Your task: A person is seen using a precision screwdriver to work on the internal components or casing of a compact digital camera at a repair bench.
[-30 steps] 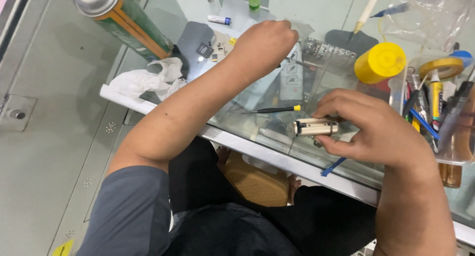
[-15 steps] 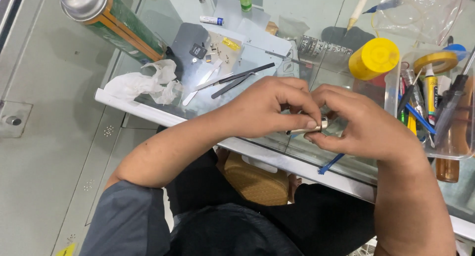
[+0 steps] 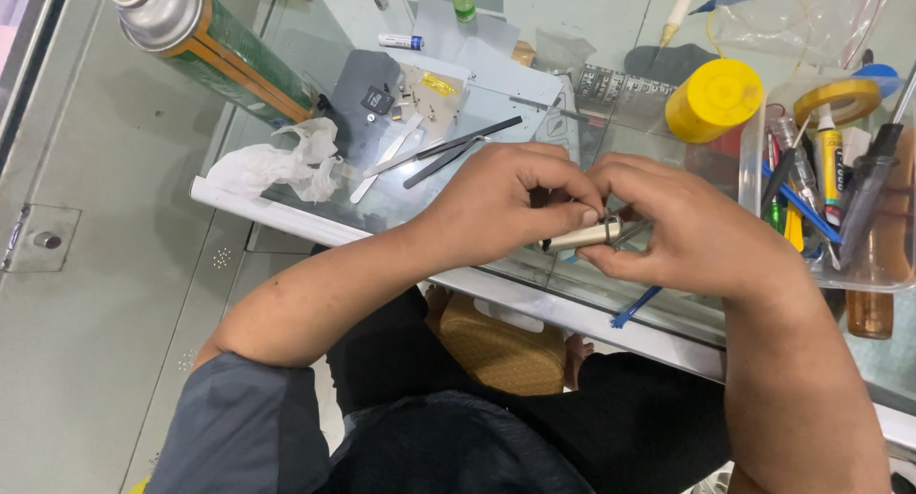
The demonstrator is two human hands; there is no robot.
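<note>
Both hands are closed on a small metal cylinder [image 3: 584,235] over the glass table [image 3: 534,274], left hand [image 3: 501,203] pinching one end, right hand [image 3: 682,229] bracing; fitting step, steady grip likely needed

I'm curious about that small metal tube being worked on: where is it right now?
The small metal tube is held between both hands, left hand and right hand, over the glass table, near the yellow cap.

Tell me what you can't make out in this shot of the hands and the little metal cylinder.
- Head view: metal cylinder, right end hidden under right hand.
- Left hand fingertips cover whatever sits on its top.
- Clear plastic bin, cut off by the right edge.
- Spray can, top cropped.
</note>
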